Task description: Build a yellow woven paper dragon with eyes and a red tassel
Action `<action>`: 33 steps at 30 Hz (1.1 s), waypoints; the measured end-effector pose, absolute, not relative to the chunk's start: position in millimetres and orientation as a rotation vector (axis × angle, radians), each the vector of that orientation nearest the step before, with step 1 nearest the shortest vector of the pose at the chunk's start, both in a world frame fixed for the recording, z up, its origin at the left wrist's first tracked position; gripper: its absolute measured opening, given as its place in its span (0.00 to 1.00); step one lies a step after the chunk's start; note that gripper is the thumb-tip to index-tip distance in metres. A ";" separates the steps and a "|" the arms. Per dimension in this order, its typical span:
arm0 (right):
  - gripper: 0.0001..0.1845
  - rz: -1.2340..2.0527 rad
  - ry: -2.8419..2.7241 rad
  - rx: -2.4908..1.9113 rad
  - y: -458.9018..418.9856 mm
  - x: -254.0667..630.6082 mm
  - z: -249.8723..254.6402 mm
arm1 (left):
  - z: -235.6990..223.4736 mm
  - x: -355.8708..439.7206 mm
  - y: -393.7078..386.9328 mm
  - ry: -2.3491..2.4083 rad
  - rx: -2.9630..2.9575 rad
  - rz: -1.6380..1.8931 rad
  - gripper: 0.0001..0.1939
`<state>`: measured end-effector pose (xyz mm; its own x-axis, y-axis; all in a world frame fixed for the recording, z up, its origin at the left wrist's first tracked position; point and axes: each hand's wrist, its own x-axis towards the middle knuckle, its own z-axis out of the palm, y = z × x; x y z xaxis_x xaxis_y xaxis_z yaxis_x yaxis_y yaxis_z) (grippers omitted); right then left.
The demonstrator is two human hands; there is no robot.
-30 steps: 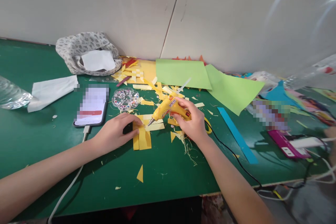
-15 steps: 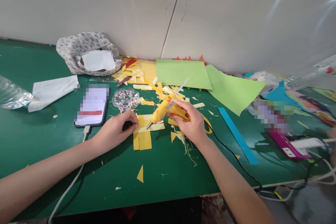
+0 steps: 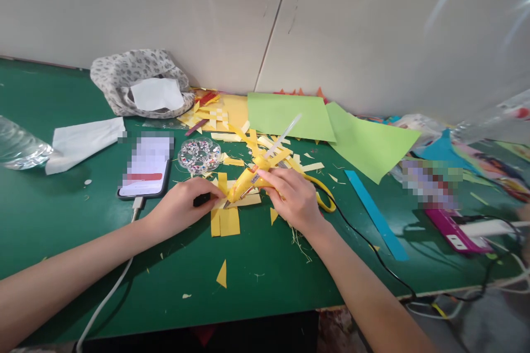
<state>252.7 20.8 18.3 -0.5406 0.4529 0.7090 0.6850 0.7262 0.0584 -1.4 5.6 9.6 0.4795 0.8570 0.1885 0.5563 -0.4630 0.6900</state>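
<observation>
My right hand [image 3: 296, 198] is wrapped around a yellow hot glue gun [image 3: 244, 181], with a clear glue stick [image 3: 285, 133] jutting from its back. The gun tilts down to the left, its nozzle at the woven yellow paper strips [image 3: 229, 223] on the table. With fingertips pinched together, my left hand [image 3: 186, 198] holds the left end of a pale yellow paper strip [image 3: 252, 198] that lies across the woven piece. The nozzle is close beside those fingertips; whether it touches the paper I cannot tell.
Left of the work lie a phone [image 3: 149, 162] on a white cable and a clear sequin box [image 3: 199, 155]. Behind are paper scraps and green sheets [image 3: 290, 113]. Rightward are a yellow loop-shaped handle [image 3: 333, 204], the gun's black cord [image 3: 360, 236], a blue strip [image 3: 375, 215] and a magenta power strip [image 3: 445, 229].
The glue gun has moved left and tipped more steeply, bringing its nozzle nearer my left fingertips. My left hand has shifted slightly right, still pinching the strip.
</observation>
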 end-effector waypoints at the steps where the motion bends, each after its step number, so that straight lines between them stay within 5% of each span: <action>1: 0.32 -0.454 -2.240 -0.854 20.4 252.3 18.4 | 9.9 -1.3 5.4 1.172 2.169 0.711 0.09; 33: 0.33 -0.463 -2.240 -0.880 21.9 252.2 16.9 | 8.5 -2.0 4.8 1.198 2.144 0.717 0.08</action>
<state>252.2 21.9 16.9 -0.5420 0.4608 0.7027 0.7016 0.7084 0.0766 -2.0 4.8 8.5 0.4535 0.8743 0.1731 0.5656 -0.4323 0.7023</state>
